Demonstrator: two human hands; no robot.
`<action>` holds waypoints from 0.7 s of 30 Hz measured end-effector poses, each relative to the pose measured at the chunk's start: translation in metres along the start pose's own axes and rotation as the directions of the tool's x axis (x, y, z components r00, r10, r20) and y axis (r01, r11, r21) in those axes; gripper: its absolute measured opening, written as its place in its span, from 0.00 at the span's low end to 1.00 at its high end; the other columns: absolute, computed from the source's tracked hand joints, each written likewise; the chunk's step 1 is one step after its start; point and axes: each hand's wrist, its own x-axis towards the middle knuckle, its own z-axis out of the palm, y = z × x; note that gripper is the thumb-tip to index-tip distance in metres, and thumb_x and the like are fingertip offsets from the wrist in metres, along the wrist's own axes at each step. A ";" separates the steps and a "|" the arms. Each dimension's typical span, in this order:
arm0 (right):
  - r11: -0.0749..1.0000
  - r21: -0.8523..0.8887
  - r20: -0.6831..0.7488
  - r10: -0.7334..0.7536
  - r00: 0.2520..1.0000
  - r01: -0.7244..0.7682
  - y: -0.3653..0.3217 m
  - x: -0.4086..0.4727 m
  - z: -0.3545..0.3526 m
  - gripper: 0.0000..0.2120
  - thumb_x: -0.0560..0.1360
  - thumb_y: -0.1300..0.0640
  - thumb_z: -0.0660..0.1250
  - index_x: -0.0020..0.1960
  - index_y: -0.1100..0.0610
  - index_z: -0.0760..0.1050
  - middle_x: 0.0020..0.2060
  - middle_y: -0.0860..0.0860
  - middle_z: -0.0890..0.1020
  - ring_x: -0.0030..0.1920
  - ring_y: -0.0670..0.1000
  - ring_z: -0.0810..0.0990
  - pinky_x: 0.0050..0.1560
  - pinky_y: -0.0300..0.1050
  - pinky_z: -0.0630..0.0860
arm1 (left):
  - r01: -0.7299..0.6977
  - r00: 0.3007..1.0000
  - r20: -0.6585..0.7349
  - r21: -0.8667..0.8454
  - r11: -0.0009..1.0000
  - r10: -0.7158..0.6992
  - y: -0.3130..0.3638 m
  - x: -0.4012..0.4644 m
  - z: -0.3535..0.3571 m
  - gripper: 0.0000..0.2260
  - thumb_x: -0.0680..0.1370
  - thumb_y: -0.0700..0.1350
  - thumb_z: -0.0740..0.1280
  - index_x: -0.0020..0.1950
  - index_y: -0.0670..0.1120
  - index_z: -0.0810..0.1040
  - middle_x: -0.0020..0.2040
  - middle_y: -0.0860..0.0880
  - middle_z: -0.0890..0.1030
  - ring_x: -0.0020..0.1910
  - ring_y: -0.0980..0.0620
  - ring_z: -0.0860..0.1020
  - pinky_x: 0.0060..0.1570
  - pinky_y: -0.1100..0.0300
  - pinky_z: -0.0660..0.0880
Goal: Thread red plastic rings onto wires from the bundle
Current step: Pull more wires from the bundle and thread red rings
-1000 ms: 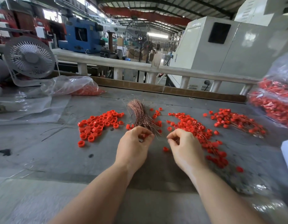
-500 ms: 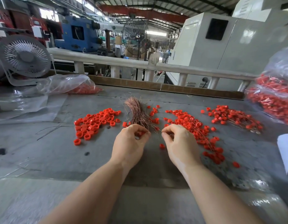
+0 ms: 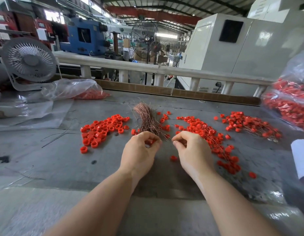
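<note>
A bundle of thin copper wires (image 3: pixel 146 119) lies on the grey table, its near end fanned out between my hands. My left hand (image 3: pixel 141 154) is curled, and a bit of a red ring (image 3: pixel 152 142) shows between its fingertips. My right hand (image 3: pixel 190 150) pinches its thumb and forefinger together just right of the bundle's near end; a wire in that pinch is too thin to make out. Loose red rings (image 3: pixel 101 129) lie in a pile to the left. Rings threaded on wires (image 3: pixel 209 133) spread to the right of my right hand.
A second heap of wired rings (image 3: pixel 250 124) lies farther right. A clear bag of red parts (image 3: pixel 291 101) stands at the right edge, another bag (image 3: pixel 74 90) at the back left beside a white fan (image 3: pixel 29 63). Dark loose wires (image 3: pixel 60 135) lie left. A white roll (image 3: pixel 301 159) sits right.
My two hands have come closer together at the bundle's near end, and my right hand's fingers have closed into a pinch. The view has shifted slightly.
</note>
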 end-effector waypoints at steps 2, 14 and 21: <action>0.995 0.088 0.024 -0.051 0.998 0.049 -0.003 -0.004 -0.002 0.05 0.72 0.62 0.69 0.40 0.52 0.80 0.32 0.42 0.78 0.37 0.46 0.77 0.40 0.40 0.73 | -0.007 1.000 0.015 -0.005 1.000 0.007 0.000 0.000 0.000 0.03 0.75 0.46 0.68 0.42 0.52 0.80 0.35 0.57 0.77 0.36 0.53 0.75 0.41 0.61 0.72; 0.937 0.289 0.091 -0.229 0.969 0.194 -0.016 -0.015 -0.007 0.18 0.69 0.64 0.73 0.35 0.46 0.69 0.28 0.42 0.77 0.31 0.38 0.74 0.32 0.28 0.67 | 0.144 0.980 0.147 -0.072 0.987 -0.133 0.010 0.000 -0.006 0.08 0.75 0.45 0.66 0.37 0.49 0.81 0.38 0.46 0.82 0.32 0.54 0.72 0.38 0.59 0.70; 0.943 0.276 -0.025 -0.187 0.982 0.186 -0.014 -0.011 -0.010 0.10 0.71 0.64 0.68 0.38 0.50 0.74 0.30 0.42 0.77 0.37 0.42 0.76 0.35 0.33 0.71 | 0.033 0.994 0.105 -0.033 0.999 -0.029 0.014 -0.003 -0.004 0.07 0.74 0.42 0.66 0.36 0.49 0.78 0.31 0.54 0.77 0.32 0.57 0.73 0.36 0.63 0.70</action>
